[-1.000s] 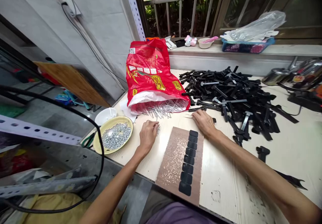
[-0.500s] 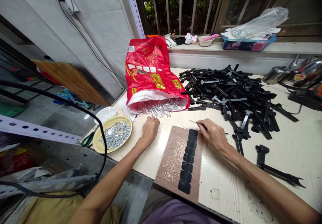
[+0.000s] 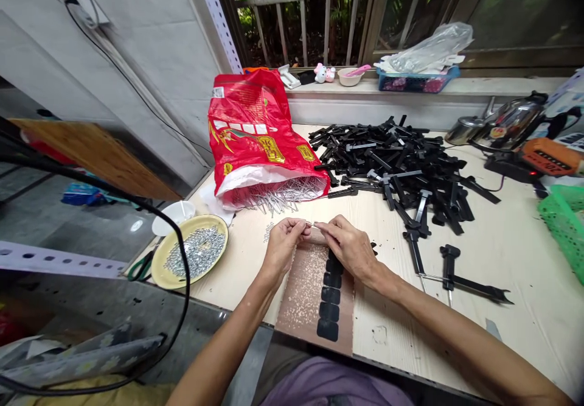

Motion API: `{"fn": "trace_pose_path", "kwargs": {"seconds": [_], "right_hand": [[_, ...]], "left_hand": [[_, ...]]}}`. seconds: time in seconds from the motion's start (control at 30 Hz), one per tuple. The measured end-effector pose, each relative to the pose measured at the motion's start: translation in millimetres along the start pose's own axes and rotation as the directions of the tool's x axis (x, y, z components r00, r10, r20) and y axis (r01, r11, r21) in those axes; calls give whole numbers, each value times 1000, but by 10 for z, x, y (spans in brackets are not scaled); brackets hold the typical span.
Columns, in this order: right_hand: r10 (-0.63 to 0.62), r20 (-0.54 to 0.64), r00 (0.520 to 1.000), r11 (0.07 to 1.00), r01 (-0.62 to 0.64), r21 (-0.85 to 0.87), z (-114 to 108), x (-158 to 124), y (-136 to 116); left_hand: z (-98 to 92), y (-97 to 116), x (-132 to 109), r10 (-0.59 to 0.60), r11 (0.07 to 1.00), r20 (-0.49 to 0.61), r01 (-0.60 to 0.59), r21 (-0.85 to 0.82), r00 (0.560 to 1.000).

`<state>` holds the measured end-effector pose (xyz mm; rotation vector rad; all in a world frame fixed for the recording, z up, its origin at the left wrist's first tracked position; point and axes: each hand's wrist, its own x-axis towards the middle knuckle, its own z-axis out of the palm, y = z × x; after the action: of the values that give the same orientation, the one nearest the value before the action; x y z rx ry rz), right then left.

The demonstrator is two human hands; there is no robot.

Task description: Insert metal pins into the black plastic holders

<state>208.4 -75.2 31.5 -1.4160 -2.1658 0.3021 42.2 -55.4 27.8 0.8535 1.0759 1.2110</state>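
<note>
My left hand (image 3: 283,249) is closed in a pinch above the far end of a brown board (image 3: 301,299). Whatever small piece lies between its fingertips is hidden. Close beside it on the right, my right hand (image 3: 352,252) pinches a thin metal pin (image 3: 312,225), whose tip meets the left fingertips. Black squares (image 3: 328,311) run in a row down the board, the farther ones covered by my right hand. Beyond my hands, a red bag (image 3: 262,129) lies with its mouth towards me, spilling many metal pins (image 3: 274,198).
A yellow plate (image 3: 159,266) of small shiny metal pieces stands at the left, before a white bowl (image 3: 166,226). Black plastic parts (image 3: 387,156) are heaped at the back right. Two parts with pins lie nearer. A green basket (image 3: 563,223) is at the right edge; a black cable (image 3: 185,272) loops at left.
My left hand has risen from the tabletop by the bag's mouth and moved right. My right hand has come left with the pin, so both hands now meet. The view has turned right.
</note>
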Motion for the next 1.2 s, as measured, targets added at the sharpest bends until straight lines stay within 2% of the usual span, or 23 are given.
{"fn": "trace_pose_path", "kwargs": {"seconds": [0.23,0.5,0.77,1.03,1.2], "right_hand": [[8,-1,1000,1000,-8,-17,-34,-56,0],[64,-42,997,996,-66,-67,-59,-113,-59],[81,-45,996,986,-87,-144,-96,-188,-47],[44,-56,997,967,-56,-247,-82,-227,0],[79,-46,996,965,-88,-249,-67,-250,20]], "left_hand": [[8,-6,-33,10,999,20,-11,31,1000],[-6,13,-53,178,949,86,-194,249,980],[-1,-26,-11,-29,991,117,13,133,993],[18,-165,21,-85,994,121,76,80,989],[23,-210,25,-72,995,133,61,85,989]]}}
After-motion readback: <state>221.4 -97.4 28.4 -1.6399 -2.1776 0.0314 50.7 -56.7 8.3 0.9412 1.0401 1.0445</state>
